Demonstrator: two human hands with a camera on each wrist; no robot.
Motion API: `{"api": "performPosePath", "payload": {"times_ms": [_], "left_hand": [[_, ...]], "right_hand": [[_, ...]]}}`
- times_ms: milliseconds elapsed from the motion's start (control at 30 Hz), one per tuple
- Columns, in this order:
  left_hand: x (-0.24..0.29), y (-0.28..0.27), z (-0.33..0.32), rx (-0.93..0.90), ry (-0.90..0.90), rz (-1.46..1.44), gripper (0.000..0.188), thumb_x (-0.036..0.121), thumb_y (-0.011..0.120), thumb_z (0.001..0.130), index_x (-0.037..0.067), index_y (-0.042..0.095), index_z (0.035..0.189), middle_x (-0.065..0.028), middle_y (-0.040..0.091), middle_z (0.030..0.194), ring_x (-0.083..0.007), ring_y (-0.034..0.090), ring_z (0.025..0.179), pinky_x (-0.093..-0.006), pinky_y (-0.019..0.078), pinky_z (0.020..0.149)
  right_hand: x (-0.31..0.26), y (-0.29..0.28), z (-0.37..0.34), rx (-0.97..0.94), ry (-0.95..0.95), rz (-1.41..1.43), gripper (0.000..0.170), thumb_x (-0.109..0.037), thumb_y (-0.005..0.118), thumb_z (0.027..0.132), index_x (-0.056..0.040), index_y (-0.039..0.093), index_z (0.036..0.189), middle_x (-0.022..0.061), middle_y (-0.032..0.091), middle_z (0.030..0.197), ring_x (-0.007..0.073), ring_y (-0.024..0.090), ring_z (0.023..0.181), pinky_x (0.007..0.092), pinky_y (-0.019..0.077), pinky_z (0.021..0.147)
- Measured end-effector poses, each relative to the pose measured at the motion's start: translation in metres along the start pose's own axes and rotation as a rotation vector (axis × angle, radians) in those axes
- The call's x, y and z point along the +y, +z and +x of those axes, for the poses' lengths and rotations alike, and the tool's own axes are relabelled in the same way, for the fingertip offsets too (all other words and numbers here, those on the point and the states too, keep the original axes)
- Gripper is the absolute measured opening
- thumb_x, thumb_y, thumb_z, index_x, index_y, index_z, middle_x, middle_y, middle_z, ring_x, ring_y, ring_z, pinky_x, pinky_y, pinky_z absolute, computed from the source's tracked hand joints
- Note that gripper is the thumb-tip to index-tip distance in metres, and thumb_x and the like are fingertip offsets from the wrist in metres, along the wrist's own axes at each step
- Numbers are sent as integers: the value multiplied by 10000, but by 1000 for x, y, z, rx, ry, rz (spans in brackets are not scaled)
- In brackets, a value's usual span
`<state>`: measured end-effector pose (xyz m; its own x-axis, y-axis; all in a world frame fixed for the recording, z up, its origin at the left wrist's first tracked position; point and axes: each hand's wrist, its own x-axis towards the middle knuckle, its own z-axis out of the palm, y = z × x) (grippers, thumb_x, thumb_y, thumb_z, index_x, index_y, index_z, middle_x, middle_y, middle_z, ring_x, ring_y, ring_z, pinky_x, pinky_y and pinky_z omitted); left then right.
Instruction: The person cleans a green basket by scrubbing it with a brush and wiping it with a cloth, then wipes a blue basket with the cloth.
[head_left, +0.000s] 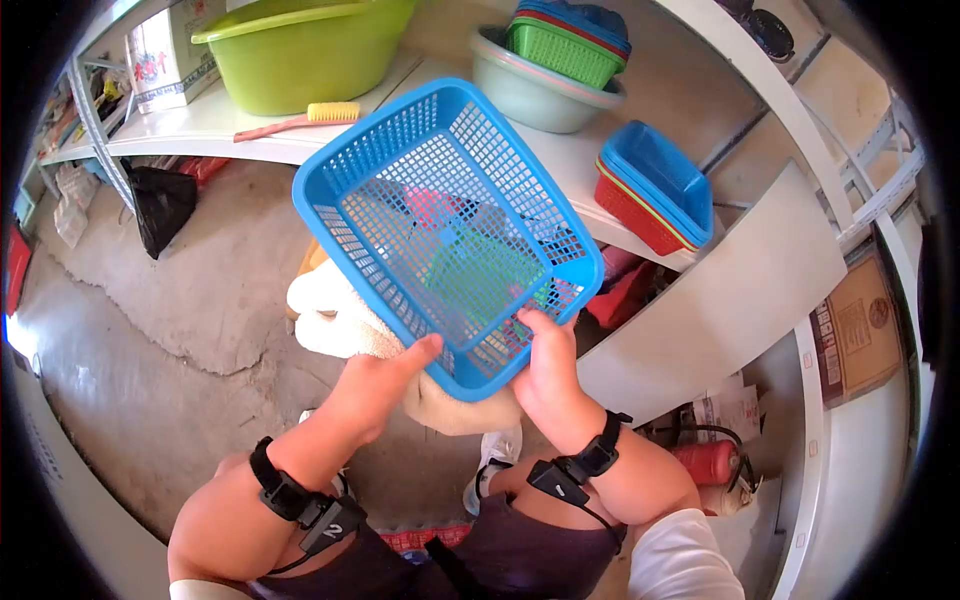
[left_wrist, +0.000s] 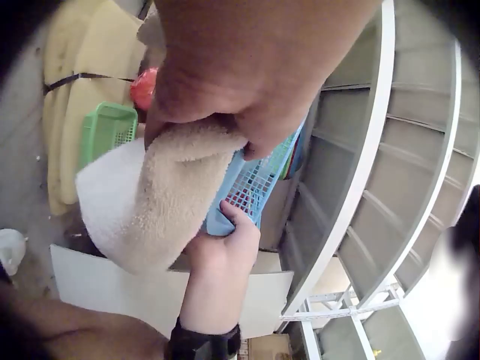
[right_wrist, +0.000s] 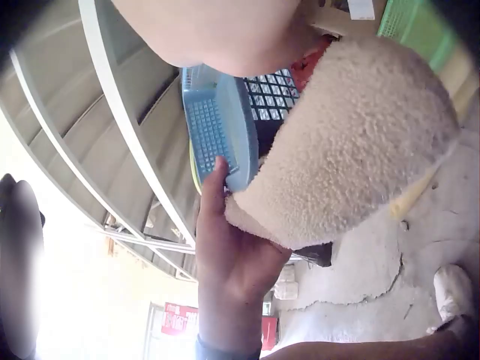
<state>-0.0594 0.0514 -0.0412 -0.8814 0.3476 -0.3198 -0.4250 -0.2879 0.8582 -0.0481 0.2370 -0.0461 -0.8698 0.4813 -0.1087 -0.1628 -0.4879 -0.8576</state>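
Note:
A blue mesh plastic basket (head_left: 318, 185) is held up, tilted, in front of the body by both hands. My left hand (head_left: 375, 395) grips its near left edge, thumb over the rim. A fluffy beige towel (left_wrist: 172, 180) is caught between this hand and the basket, hanging below it. My right hand (head_left: 550, 365) holds the near right corner, its thumb inside the rim and its other fingers hidden underneath. Through the mesh show green and pink things, blurred by the holes.
A white shelf (head_left: 225, 130) runs behind, bearing a green tub (head_left: 300, 60), a yellow brush (head_left: 333, 112), a pale basin (head_left: 540, 90) with stacked baskets, and another basket stack (head_left: 655, 190). A black bag (head_left: 160, 205) hangs left. A red fire extinguisher (head_left: 708, 462) stands lower right.

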Motion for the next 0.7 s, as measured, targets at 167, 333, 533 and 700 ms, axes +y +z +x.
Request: {"api": "performPosePath", "payload": {"times_ms": [167, 333, 533, 700], "left_hand": [[9, -37, 19, 105, 19, 149, 427, 23, 653, 863, -88, 563, 1265, -144, 636, 1237, -239, 627, 1095, -392, 492, 982], [20, -68, 6, 162, -176, 439, 480, 263, 723, 859, -143, 653, 1105, -189, 697, 1074, -242, 654, 994, -356, 504, 872], [30, -82, -4, 203, -400, 934, 635, 433, 652, 920, -146, 602, 1174, -227, 681, 1098, -280, 652, 1014, -384, 492, 904], [24, -89, -9, 71, -143, 843, 496, 372, 612, 964, -27, 597, 1257, -163, 687, 1119, -247, 648, 1033, -374, 484, 927]], "right_hand": [[-10, -14, 3, -98, 189, 36, 503, -75, 609, 881, -150, 456, 1354, 82, 576, 1273, 244, 559, 1174, 448, 459, 999], [-1, -56, 21, -342, 560, -356, 490, -231, 661, 902, -92, 479, 1336, 109, 590, 1276, 270, 623, 1110, 484, 512, 933], [27, -88, 35, -360, 876, -393, 528, -440, 606, 913, -85, 507, 1290, 151, 614, 1193, 312, 645, 1020, 472, 528, 906], [18, -117, 77, -68, 773, -355, 720, -615, 614, 851, -88, 490, 1325, 177, 574, 1249, 337, 581, 1135, 495, 457, 1009]]}}
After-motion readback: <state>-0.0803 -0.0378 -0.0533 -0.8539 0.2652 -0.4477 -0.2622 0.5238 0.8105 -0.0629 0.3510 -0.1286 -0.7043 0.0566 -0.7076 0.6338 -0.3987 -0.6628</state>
